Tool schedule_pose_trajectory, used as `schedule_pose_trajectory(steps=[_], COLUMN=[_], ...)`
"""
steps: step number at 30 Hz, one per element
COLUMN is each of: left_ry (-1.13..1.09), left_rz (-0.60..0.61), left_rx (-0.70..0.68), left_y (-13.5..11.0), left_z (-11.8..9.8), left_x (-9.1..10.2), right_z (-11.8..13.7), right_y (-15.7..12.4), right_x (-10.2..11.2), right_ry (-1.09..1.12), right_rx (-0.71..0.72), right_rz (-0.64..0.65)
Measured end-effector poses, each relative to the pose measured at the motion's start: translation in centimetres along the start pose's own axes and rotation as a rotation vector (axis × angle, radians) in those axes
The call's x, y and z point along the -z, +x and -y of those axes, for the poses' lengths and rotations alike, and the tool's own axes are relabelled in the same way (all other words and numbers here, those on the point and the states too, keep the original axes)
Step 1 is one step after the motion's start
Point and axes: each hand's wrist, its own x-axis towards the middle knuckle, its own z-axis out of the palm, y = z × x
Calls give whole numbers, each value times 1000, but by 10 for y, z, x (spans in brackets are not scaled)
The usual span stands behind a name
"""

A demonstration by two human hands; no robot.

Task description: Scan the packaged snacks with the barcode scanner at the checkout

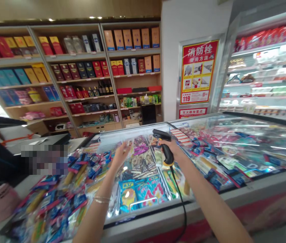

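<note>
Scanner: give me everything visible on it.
The scanner is black, with yellow-orange trim near the handle's bottom and below the head; it looks like hard plastic. The wide, slim head sits atop a curved handle. A black cord leaves the handle's base and hangs in a curve. The right hand holds it raised in front of the glass-topped case, handle slanted, base toward the camera. Its scan window and any lettering can't be made out.

Glass-topped freezer point(138, 224), wrapped packets point(82, 172) on top

A red poster point(199, 72) hangs beside wooden shelves point(138, 81) of boxes point(127, 39).
</note>
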Motion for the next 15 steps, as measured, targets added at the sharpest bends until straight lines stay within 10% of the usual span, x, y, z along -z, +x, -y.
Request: schedule_pose_trajectory(steps=[6, 15], left_ry=[-25, -54], left_rz=[-98, -116], left_rx=[72, 107], left_y=[-23, -26], left_z=[44, 53], left_x=[8, 5], right_z=[-61, -90], right_y=[18, 10], right_x=[-70, -75], right_ry=[-67, -191], right_rx=[-83, -31], right_rz=[152, 203])
